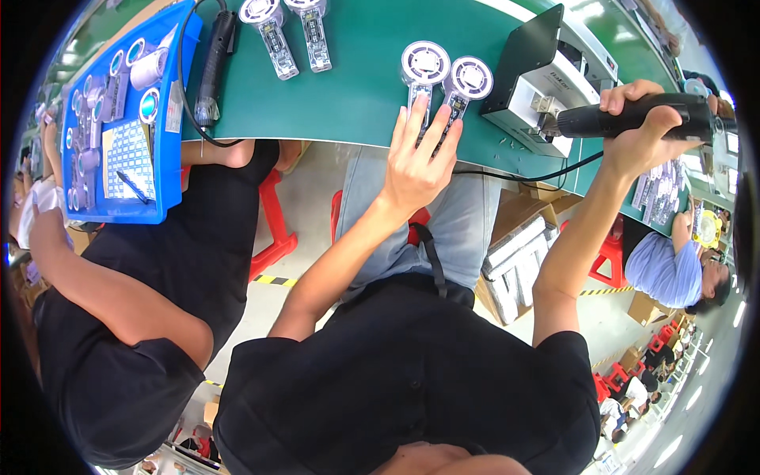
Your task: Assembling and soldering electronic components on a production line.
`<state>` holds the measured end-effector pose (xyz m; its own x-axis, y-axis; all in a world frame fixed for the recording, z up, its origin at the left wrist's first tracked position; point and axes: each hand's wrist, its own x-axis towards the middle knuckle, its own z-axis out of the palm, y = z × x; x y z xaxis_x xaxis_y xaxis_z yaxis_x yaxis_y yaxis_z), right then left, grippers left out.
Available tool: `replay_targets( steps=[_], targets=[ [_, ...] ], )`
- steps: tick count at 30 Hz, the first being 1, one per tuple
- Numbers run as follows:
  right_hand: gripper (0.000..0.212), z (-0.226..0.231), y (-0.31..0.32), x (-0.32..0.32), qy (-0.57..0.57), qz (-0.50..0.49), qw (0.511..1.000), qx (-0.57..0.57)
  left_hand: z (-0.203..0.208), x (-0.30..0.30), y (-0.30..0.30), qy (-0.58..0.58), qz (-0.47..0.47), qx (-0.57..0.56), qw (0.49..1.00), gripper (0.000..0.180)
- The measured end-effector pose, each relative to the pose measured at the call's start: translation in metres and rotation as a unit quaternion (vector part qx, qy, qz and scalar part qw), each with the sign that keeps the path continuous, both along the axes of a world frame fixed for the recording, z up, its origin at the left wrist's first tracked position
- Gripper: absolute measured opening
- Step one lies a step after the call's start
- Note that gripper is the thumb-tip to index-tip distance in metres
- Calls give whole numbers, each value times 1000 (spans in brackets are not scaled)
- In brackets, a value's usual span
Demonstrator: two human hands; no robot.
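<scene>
My right hand [643, 141] is wrapped round a black electric screwdriver [594, 120], held level at the right. Its tip is up against the front of a screw feeder [518, 99], a box with a black side panel and a pale front. My left hand [416, 178] lies with fingers stretched out over the handles of two small handheld fans at the table's near edge. The left fan [425, 63] and the right fan [471, 77] have round white heads and opened handles with circuit boards showing. My fingers partly hide both handles.
Two similar fans [277, 47] lie farther left on the green table [356, 103]. Beside them is another black screwdriver [214, 71] with a cable. A blue tray [170, 158] holds several fans and a pen. A co-worker in black sits at my left; a carton [514, 261] stands below the table.
</scene>
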<state>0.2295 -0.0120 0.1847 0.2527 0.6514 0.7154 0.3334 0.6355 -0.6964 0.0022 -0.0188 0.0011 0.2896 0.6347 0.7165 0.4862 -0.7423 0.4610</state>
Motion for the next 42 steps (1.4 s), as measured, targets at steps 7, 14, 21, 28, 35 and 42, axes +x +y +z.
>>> replay_targets(
  steps=[7,14,21,28,35,42],
  targets=[
    [74,0,-3,-34,68,65,995,-42,-3,2,0,-8,8,16,1000,39],
    [92,-20,40,-96,32,132,988,76,-4,0,0,-9,-4,10,1000,39],
    [84,-27,47,-105,-40,97,994,42,-5,3,-1,-15,-7,8,1000,38],
    [90,-51,52,-112,109,128,982,80,-4,2,0,-36,4,6,999,28],
    [34,-44,50,-119,-39,23,998,42,-3,4,0,-18,5,11,1000,27],
    [17,14,24,-63,-48,33,992,109,-2,2,2,9,12,23,1000,33]
  ],
)
